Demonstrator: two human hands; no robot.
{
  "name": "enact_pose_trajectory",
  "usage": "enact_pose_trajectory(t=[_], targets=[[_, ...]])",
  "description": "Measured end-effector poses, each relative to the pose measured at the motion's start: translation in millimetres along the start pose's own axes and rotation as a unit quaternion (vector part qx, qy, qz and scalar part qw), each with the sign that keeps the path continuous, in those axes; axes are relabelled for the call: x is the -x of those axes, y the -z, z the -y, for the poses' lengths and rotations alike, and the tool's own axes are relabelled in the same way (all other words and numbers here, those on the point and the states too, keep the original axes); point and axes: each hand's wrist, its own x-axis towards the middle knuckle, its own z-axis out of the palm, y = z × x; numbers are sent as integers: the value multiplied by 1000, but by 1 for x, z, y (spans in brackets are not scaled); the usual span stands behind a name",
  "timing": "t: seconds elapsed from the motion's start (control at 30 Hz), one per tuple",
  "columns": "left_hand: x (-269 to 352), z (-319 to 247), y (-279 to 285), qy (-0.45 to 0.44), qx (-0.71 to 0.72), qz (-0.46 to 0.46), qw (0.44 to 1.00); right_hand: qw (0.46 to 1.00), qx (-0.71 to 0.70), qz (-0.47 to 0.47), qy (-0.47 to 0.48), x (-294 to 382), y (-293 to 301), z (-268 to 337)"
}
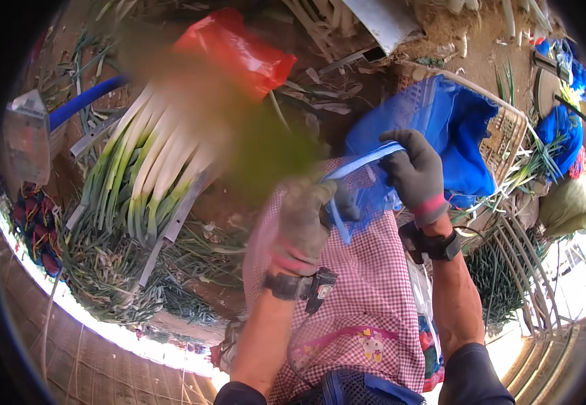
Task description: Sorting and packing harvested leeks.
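Note:
Both my hands wear grey work gloves with pink cuffs. In front of my checked apron (358, 283), a light-blue strip (366, 161) runs between them; it looks like the hem or tie of a blue mesh bag. My right hand (414, 174) grips one end of this strip beside the crate. My left hand (303, 223) pinches it lower and to the left, with a loose end hanging down. Sheer blue mesh (374, 197) hangs between the hands. At left, a bundle of long green onions or leeks (156, 157) lies across metal bars (181, 212).
A beige plastic crate (508, 147) holds blue mesh bags (437, 111). A red plastic bag (237, 50) lies beyond the bundle. Cut green leaves (115, 273) pile up at lower left. Several metal tines (530, 268) stand at right. A brown-green blur hides the picture's middle.

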Motion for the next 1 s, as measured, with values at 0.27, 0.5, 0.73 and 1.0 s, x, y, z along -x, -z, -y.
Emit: enact_pose_trajectory(t=[0.27, 0.5, 0.73, 1.0], targets=[[26, -43, 104, 51, -270, 24, 961, 924, 201, 323, -43, 3, 11, 73], [58, -38, 171, 136, -308, 179, 925, 770, 496, 351, 195, 5, -8, 96], [64, -9, 207, 159, -216, 151, 951, 728, 601, 89, 317, -23, -47, 62], [36, 17, 225, 107, -296, -69, 947, 989, 85, -85, -92, -79, -68, 49]])
